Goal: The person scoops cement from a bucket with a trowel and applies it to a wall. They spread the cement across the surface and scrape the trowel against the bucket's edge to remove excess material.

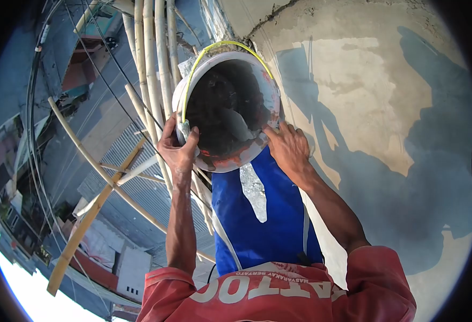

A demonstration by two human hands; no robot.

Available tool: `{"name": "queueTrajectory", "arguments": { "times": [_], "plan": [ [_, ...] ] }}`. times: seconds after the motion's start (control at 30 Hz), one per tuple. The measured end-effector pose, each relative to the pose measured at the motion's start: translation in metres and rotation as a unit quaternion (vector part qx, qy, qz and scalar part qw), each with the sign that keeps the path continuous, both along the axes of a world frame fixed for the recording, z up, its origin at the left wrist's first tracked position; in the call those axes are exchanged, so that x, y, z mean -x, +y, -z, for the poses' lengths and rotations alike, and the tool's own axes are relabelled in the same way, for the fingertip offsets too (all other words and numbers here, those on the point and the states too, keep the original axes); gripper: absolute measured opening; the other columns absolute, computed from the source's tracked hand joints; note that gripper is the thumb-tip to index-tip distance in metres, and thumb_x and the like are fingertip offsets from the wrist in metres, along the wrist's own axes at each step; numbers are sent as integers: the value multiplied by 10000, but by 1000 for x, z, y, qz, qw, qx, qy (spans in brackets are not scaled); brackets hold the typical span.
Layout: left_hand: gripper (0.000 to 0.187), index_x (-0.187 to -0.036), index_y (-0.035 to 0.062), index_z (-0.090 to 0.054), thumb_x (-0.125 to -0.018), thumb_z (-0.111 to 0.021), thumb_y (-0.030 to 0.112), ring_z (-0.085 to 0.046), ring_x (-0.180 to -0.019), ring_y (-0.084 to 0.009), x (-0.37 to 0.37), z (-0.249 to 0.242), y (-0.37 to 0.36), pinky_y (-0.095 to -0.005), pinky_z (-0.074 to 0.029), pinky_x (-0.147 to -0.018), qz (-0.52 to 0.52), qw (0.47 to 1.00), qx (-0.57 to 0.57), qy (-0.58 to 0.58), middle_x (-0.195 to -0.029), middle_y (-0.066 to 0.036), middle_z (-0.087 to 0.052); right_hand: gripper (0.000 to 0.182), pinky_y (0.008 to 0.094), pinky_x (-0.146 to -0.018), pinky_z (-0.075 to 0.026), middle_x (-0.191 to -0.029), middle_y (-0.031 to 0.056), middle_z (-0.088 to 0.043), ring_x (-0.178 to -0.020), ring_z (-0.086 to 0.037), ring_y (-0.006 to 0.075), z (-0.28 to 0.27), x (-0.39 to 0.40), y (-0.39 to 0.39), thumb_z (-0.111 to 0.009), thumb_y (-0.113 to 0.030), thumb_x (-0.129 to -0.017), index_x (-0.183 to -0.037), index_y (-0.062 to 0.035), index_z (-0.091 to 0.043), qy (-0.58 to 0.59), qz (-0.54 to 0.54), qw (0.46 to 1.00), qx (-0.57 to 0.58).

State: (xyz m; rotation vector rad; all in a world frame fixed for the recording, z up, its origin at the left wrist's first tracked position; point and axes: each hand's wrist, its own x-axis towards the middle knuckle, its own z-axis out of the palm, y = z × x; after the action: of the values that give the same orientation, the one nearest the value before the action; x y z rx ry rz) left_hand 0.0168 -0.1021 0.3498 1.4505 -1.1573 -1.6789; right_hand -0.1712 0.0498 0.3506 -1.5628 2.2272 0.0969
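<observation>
A white bucket [180, 102] with a yellow handle [230, 43] is held between my two hands, its mouth facing me. Dark grey residue coats its inside, and reddish smears mark the near rim. My left hand [178, 146] grips the left side of the rim, thumb on the near face, close to where the handle attaches. On the right side, my right hand [288, 147] has its fingers curled over the rim's lower right edge. What lies at the bottom of the bucket is too dark to make out.
A plastered wall [349, 80] with shadows on it rises at the right. Bamboo poles [153, 64] stand along the left, with crossed poles [110, 185] lower down. Cables [32, 107] run past at far left. Rooftops and a corrugated sheet [139, 198] lie far below.
</observation>
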Motion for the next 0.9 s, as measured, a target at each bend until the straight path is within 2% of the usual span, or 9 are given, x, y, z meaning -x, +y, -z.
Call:
{"name": "queueTrajectory", "arguments": {
  "times": [0.03, 0.23, 0.3, 0.37, 0.5, 0.57, 0.7, 0.77, 0.9],
  "plan": [
    [489, -1199, -69, -546, -731, -668, 5, -569, -891, -112, 2, -1, 1, -248, -447, -829, 9, 1000, 1, -2, -987, -47, -606, 405, 394, -657, -447, -864, 96, -558, -795, -589, 243, 18, -6, -2, -632, -131, -754, -1158, -163, -612, 46, -20, 998, 48],
    [467, -1160, -70, -564, -715, -677, 17, -553, -840, -100, 15, -15, 7, -231, -443, -781, 50, 994, 56, -76, -940, -25, -579, 384, 353, -644, -400, -837, 67, -507, -762, -536, 222, 33, -8, -35, -605, -143, -766, -1148, -181, -606, 146, 52, 985, 81],
    [453, -1142, -70, -570, -711, -676, 17, -546, -816, -96, 21, -19, 10, -226, -442, -758, 59, 994, 51, -83, -929, -25, -564, 389, 364, -663, -411, -857, 76, -522, -784, -547, 226, 33, -7, -37, -618, -155, -758, -1146, -173, -607, 151, 61, 985, 51],
    [443, -1132, -68, -574, -709, -674, 17, -539, -793, -90, 26, -21, 13, -219, -441, -728, 57, 993, 79, -68, -894, -16, -549, 339, 362, -695, -419, -855, 109, -548, -803, -560, 240, 37, -9, -33, -559, -133, -775, -1109, -118, -616, 116, 33, 993, -6],
    [430, -1125, -67, -578, -711, -663, 11, -518, -760, -74, 25, -23, 12, -204, -433, -683, 70, 992, 74, -77, -847, -8, -529, 326, 383, -723, -443, -898, 133, -568, -859, -582, 266, 46, -18, -25, -563, -113, -782, -1103, -119, -619, 59, 74, 995, 13],
    [429, -1127, -66, -580, -712, -658, 9, -515, -760, -75, 24, -24, 12, -206, -433, -693, 74, 991, 77, -82, -845, -9, -531, 328, 401, -750, -460, -912, 138, -572, -885, -588, 280, 44, -25, -24, -562, -98, -791, -1113, -128, -618, 43, 118, 992, 27],
    [437, -1143, -70, -575, -719, -648, 9, -513, -790, -79, 26, -26, 12, -212, -424, -724, 75, 993, 78, -57, -883, -17, -536, 354, 403, -753, -466, -917, 139, -570, -880, -589, 280, 46, -40, -29, -556, -95, -795, -1143, -140, -608, 71, 104, 989, 74],
    [443, -1152, -73, -572, -723, -644, 10, -513, -807, -82, 26, -26, 13, -214, -420, -736, 82, 991, 92, -53, -897, -20, -538, 388, 407, -758, -471, -923, 138, -567, -898, -590, 288, 41, -48, -36, -566, -89, -782, -1166, -142, -596, -19, 164, 986, 31],
    [482, -1193, -91, -544, -734, -646, 15, -530, -881, -107, 31, -25, 12, -222, -422, -801, 87, 990, 89, -64, -968, -39, -552, 414, 404, -750, -472, -922, 140, -564, -906, -593, 293, 23, -61, -49, -584, -74, -761, -1171, -137, -592, -64, 170, 983, 38]
  ]
}}
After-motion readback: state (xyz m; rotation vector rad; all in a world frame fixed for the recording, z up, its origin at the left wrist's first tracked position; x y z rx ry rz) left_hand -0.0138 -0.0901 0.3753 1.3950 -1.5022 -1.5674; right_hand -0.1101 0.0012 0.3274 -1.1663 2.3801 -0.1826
